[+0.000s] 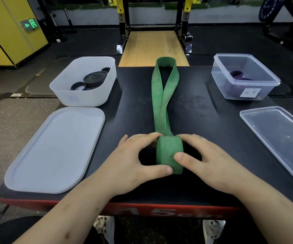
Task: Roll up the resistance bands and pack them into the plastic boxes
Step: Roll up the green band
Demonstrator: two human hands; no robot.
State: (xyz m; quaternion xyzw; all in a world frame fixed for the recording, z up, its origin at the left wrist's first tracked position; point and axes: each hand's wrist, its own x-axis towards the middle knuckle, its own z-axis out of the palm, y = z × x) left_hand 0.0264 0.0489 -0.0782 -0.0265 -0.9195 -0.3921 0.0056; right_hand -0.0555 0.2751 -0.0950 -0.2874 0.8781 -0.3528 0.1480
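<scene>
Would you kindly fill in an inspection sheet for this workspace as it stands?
Surface: black platform with a red front edge.
Job's things: green band partly rolled, its loose loop stretching away across the top; white box at left holding rolled black bands; clear box at right holding a purple band; white lid and clear lid lying in front of their boxes.
Clutter: nothing seen.
Grippers: left hand and right hand both grip the green roll, thumbs on its near face.
Cables: nothing seen.
Surroundings: rack, wooden strip and lit exit sign behind.
</scene>
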